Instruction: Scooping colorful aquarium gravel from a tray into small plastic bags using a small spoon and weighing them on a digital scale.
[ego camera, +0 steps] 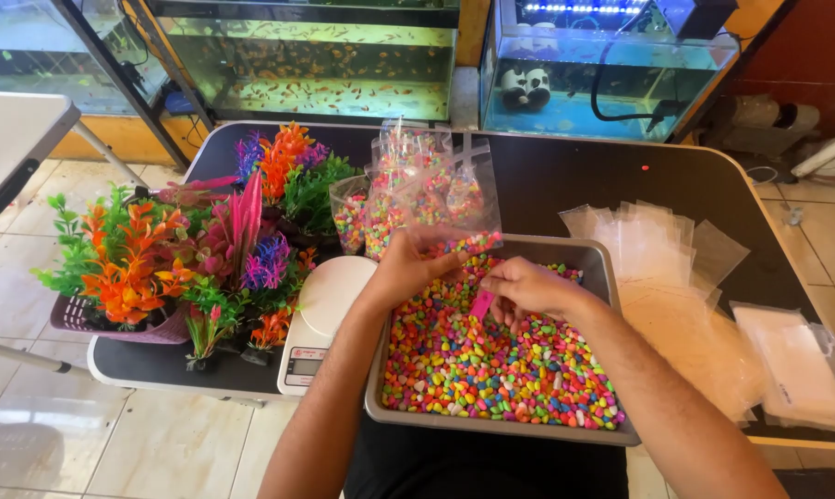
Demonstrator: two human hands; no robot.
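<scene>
- The left hand (408,270) held a small clear bag (454,208), partly filled with coloured pebbles, above the far edge of a grey tray (602,268).
- The right hand (528,288) gripped a pink scoop (482,303) just over the pebbles (491,370); the scoop was mostly hidden, so its shape stayed unclear.
- Filled bags (390,189) stood behind the tray.
- A white scale (323,319) sat just left of the tray, beside plastic aquarium plants (187,254).
- Empty clear bags (658,249) lay to the right on the black table (574,176).
- Fish tanks (316,60) stood beyond.
</scene>
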